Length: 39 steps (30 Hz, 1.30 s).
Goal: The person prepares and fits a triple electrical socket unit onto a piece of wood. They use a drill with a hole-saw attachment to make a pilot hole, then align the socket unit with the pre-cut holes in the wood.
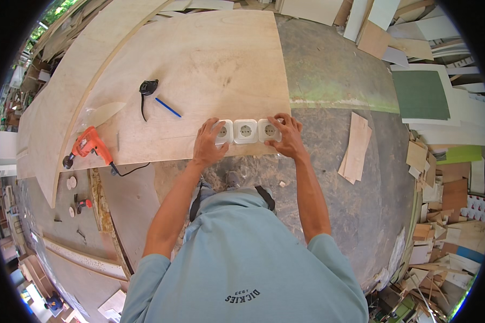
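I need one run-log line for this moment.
left hand: holds left socket; right hand: holds right socket; middle socket: between them

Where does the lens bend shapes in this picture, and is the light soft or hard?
Head view: the plywood board looks bowed, picture corners go black; head view: light looks soft, the middle white socket shows no glare; head view: wood scraps near the rim look squeezed.

3 white sockets point(246, 131), blue pen point(168, 107), red-orange drill point(93, 144), tan plywood point(215, 54)

Left hand point(206, 144) curls inward; right hand point(289, 138) curls toward it.
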Tool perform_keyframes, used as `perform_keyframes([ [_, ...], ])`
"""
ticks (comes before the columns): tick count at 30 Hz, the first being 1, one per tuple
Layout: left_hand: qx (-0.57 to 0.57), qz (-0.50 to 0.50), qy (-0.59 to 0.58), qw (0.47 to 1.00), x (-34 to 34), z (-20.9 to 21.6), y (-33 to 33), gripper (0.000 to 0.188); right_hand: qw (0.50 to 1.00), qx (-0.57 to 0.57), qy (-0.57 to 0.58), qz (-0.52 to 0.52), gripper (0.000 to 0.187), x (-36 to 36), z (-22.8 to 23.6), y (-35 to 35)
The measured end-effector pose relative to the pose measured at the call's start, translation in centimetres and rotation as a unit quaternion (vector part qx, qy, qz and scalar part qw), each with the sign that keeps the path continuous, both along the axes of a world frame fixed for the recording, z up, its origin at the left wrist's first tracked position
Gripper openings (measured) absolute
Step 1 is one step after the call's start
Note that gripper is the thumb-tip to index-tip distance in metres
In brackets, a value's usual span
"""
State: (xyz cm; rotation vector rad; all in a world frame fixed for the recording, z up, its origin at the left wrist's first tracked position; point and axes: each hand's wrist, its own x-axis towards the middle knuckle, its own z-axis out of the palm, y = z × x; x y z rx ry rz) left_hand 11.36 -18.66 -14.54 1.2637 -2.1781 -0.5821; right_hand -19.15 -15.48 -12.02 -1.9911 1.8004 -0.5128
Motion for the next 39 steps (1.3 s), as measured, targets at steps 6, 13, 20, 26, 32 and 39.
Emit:
perform_keyframes([
  [6, 0.021, 0.075, 0.003, 0.997, -2.0, -0.8, 2.8, 0.076, 0.998, -0.029, 0.001, -0.054, 0.082, 1.1, 0.1, 1.1],
  [13, 0.025, 0.097, -0.005, 0.995, -2.6, -1.4, 2.9, 0.088, 0.998, -0.016, -0.029, -0.058, 0.08, 1.3, -0.4, 0.9],
  [20, 0.03, 0.111, 0.019, 0.993, -3.0, -2.0, 2.7, 0.086, 0.997, 0.018, -0.07, -0.027, 0.077, 0.7, -0.3, 0.2],
  [26, 0.017, 0.1, -0.079, 0.992, -4.6, -1.0, 2.6, 0.083, 0.994, -0.031, -0.092, -0.055, 0.077, 0.7, -1.2, 1.1],
  [32, 0.005, 0.108, -0.169, 0.98, -6.1, -1.3, 2.8, 0.078, 0.993, -0.054, -0.085, -0.058, 0.079, 0.9, -1.9, 1.5],
  [39, 0.007, 0.117, -0.165, 0.979, -6.3, -1.3, 2.8, 0.078, 0.991, -0.061, -0.103, -0.067, 0.082, 0.9, -2.4, 1.6],
])
